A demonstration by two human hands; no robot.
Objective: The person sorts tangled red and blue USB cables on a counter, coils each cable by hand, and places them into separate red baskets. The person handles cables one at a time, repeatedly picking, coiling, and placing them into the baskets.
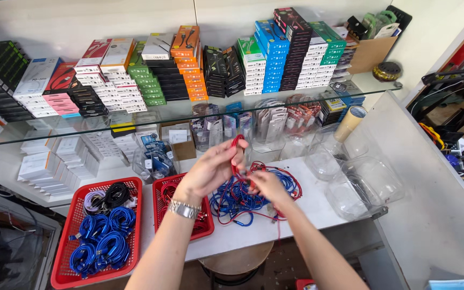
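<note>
My left hand (210, 171), with a metal watch on its wrist, is raised over the white counter and grips a loop of red cable (237, 144). My right hand (267, 185) holds the lower part of the same red cable, just above a tangled pile of blue and red cables (237, 201) lying on the counter. Under my left forearm sits a small red basket (163, 188) with red cables in it. A bigger red basket (71, 231) at the left holds coiled blue cables (103, 247), plus black and white coils at its far end.
A glass shelf (200, 110) above the counter carries many stacked product boxes. Clear plastic tubs (366, 185) stand at the right of the counter, a tape roll (349, 122) behind them. A round stool (237, 263) stands below the counter edge.
</note>
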